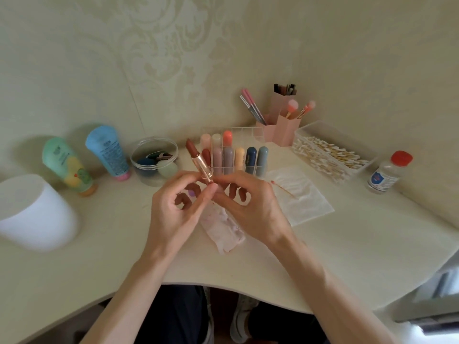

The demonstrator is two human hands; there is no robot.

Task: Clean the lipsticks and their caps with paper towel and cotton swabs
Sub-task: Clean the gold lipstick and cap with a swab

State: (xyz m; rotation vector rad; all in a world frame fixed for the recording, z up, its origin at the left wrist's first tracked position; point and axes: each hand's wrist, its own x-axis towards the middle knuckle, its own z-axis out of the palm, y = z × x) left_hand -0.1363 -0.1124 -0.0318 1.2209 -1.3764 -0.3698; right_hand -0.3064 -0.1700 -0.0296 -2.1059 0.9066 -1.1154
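Holding the uncapped lipstick upright above the stained paper towel, both hands, left hand and right hand, pinch its base; better twist slowly, keeping the bullet untouched.

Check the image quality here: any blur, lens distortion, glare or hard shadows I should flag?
Head view: strong wide-angle bending, the desk edge curves; soft, even light with only faint shadows beside the tubes; the white container at left is blurred and nearly blown out; the lipstick and both hands, left hand and right hand, are reasonably sharp; mild softness overall.
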